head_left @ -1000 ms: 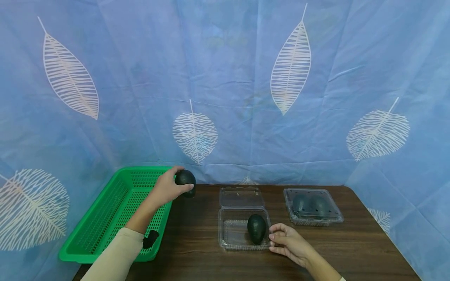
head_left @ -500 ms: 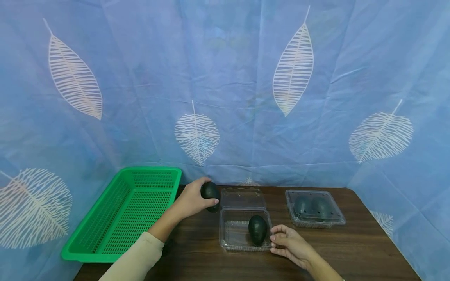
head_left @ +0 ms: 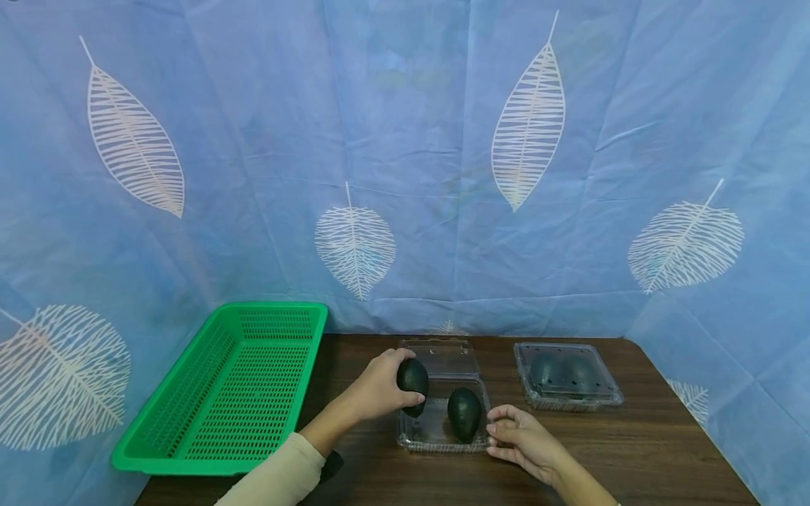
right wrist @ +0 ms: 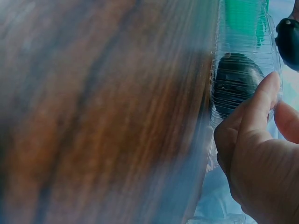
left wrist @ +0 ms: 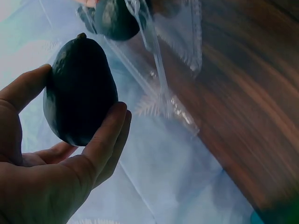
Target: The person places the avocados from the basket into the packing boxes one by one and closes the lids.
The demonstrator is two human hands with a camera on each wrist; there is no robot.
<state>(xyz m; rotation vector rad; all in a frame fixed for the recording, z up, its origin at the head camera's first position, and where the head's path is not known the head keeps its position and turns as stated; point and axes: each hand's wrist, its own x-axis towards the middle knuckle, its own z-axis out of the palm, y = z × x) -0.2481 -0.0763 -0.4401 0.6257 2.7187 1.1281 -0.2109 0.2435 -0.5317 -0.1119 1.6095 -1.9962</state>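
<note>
My left hand [head_left: 380, 388] grips a dark green avocado [head_left: 413, 385] over the left half of an open clear plastic clamshell container [head_left: 436, 424]. In the left wrist view, thumb and fingers wrap the sides of this avocado [left wrist: 79, 93], its stem end pointing up. A second avocado [head_left: 465, 414] rests in the container's right half. At the container's right wall, my right hand [head_left: 522, 441] holds the edge with bent fingers. The right wrist view has its fingertips at the rim, with the resting avocado [right wrist: 236, 81] visible through the ribbed plastic. The lid [head_left: 436, 358] lies folded back.
A green perforated basket [head_left: 253, 393] stands at the left with nothing inside. At the right sits a closed clamshell [head_left: 604, 386] with two avocados [head_left: 560, 374] under its lid. The brown wooden table [head_left: 658, 450] ends at a blue leaf-patterned cloth [head_left: 430, 154].
My left hand has carried its avocado rightward from beside the green basket to over the open container, and lower. My right hand has stayed at the container's right edge.
</note>
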